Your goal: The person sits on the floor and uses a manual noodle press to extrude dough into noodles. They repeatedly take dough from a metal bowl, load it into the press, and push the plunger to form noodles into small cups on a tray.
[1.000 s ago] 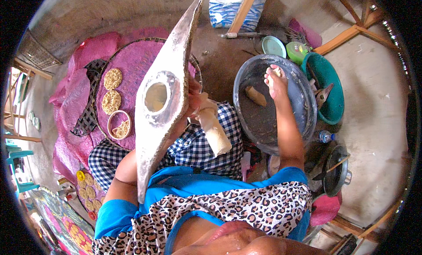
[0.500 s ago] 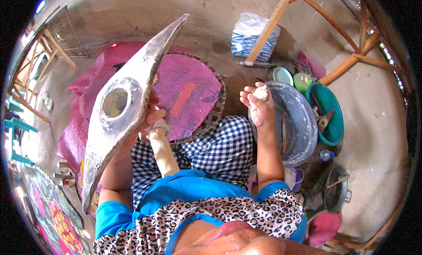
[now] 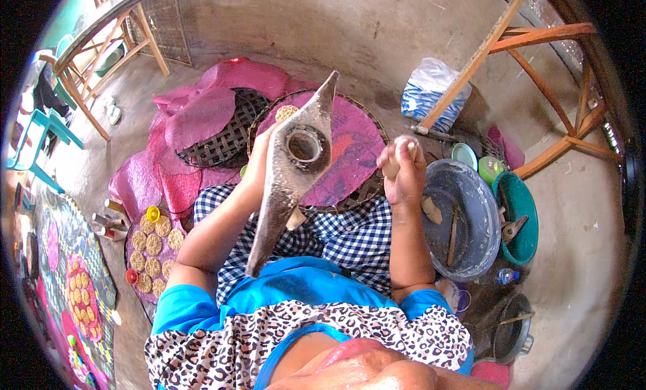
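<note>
A long, dark wooden press point(image 3: 293, 178), tapered at both ends with a round hole in its middle, stands slantwise in front of my chest. My left hand point(image 3: 261, 163) is closed on its left side, the fingers mostly hidden behind it. My right hand point(image 3: 406, 178) is raised beside the grey basin point(image 3: 486, 218), its fingers curled around a lump of pale dough point(image 3: 390, 168). Below the press lies a woven tray lined with a pink sheet point(image 3: 353, 148), with a coiled dough piece point(image 3: 286, 112) on it. A pale piece point(image 3: 296, 218), partly covered by the press, shows at my lap.
The grey basin contains a dough chunk point(image 3: 432, 210) and a stick point(image 3: 453, 235). To its right are a green basin point(image 3: 531, 235) and a dark pot point(image 3: 505, 339). Several dough coils point(image 3: 153, 245) lie on a pink sheet at left. A wooden stand point(image 3: 474, 60) rises far right.
The press has moved right and toward my middle, turning more upright. My right fingers have closed over the dough, which lay on the open palm. The view has shifted, revealing the coils at left.
</note>
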`<action>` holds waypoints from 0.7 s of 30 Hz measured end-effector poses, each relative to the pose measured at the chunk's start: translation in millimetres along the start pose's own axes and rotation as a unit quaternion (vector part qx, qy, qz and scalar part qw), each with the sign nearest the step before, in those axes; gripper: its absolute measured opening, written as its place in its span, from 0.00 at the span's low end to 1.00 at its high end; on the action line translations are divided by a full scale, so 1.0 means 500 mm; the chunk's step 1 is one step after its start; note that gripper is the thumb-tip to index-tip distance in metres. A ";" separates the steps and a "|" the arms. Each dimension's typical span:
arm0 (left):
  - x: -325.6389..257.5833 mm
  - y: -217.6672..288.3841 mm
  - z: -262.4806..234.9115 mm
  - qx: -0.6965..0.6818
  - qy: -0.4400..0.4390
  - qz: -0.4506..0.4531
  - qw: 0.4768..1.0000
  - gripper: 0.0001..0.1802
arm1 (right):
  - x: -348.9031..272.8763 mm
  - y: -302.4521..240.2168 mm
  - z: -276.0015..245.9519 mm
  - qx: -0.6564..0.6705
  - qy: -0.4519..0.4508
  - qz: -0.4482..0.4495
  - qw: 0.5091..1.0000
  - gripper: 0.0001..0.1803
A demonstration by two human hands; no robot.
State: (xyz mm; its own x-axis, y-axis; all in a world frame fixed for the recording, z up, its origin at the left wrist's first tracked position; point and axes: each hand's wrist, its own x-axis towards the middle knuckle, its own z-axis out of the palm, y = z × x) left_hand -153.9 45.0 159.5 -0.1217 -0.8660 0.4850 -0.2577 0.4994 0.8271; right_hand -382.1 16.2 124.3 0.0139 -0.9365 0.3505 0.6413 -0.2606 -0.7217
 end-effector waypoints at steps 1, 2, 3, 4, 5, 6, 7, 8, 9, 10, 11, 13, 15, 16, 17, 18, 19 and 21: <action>-0.005 -0.009 0.005 0.005 -0.002 0.015 1.000 0.20 | 0.006 -0.010 0.020 0.047 -0.031 -0.016 0.998 0.21; -0.001 -0.019 0.008 0.001 -0.010 0.001 1.000 0.21 | 0.010 -0.027 0.038 0.115 -0.059 0.035 0.991 0.26; 0.001 -0.025 0.013 -0.033 -0.012 -0.022 0.999 0.21 | 0.011 -0.043 0.056 0.185 -0.090 0.090 0.975 0.30; 0.004 -0.031 0.020 -0.068 -0.013 -0.045 0.997 0.21 | 0.011 -0.052 0.075 0.062 -0.106 0.057 0.991 0.31; 0.004 -0.035 0.024 -0.108 -0.016 -0.103 0.989 0.20 | 0.010 -0.062 0.093 -0.005 -0.124 0.039 0.991 0.30; 0.001 -0.036 0.028 -0.050 -0.018 -0.071 0.996 0.21 | 0.009 -0.070 0.110 -0.059 -0.148 0.025 0.987 0.29; -0.001 -0.038 0.033 -0.025 -0.011 -0.031 0.999 0.21 | 0.009 -0.075 0.124 -0.112 -0.171 0.012 0.979 0.28; -0.004 -0.039 0.037 -0.004 -0.008 -0.031 0.999 0.22 | 0.006 -0.072 0.140 -0.122 -0.200 -0.047 0.971 0.25; -0.006 -0.040 0.043 0.017 -0.003 -0.026 1.000 0.23 | 0.006 -0.068 0.151 -0.124 -0.199 -0.053 0.971 0.25; -0.006 -0.041 0.050 -0.030 -0.007 -0.072 0.997 0.24 | 0.008 -0.063 0.159 -0.118 -0.202 -0.065 0.970 0.26; -0.008 -0.041 0.053 -0.005 -0.003 -0.046 0.999 0.24 | 0.007 -0.056 0.165 -0.121 -0.201 -0.067 0.970 0.27; -0.010 -0.041 0.063 0.045 0.004 -0.006 0.999 0.25 | 0.006 -0.041 0.167 -0.134 -0.183 -0.063 0.972 0.26; -0.011 -0.042 0.067 -0.038 0.004 -0.027 0.999 0.27 | 0.003 -0.023 0.166 -0.170 -0.167 -0.060 0.969 0.24; -0.011 -0.042 0.068 -0.141 0.011 -0.043 0.989 0.27 | -0.002 -0.014 0.163 -0.170 -0.148 -0.051 0.973 0.22; -0.011 -0.042 0.067 -0.148 0.003 -0.037 0.988 0.28 | -0.004 -0.008 0.161 -0.203 -0.146 -0.050 0.967 0.22; -0.011 -0.043 0.065 -0.075 -0.008 -0.010 0.997 0.28 | -0.006 -0.003 0.158 -0.237 -0.142 -0.049 0.960 0.21; -0.012 -0.044 0.063 -0.047 -0.006 0.003 0.999 0.28 | -0.007 0.001 0.156 -0.270 -0.138 -0.048 0.952 0.21; -0.013 -0.047 0.060 0.022 0.002 0.009 1.000 0.27 | -0.009 0.003 0.151 -0.431 -0.156 -0.183 0.870 0.21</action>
State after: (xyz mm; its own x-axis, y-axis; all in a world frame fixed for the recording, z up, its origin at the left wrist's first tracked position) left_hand -176.1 38.1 128.5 -0.1233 -0.8572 0.4999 -0.2982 0.5125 0.8052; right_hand -323.2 37.6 166.9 0.2241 -0.6797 0.6984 -0.1639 -0.7327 -0.6605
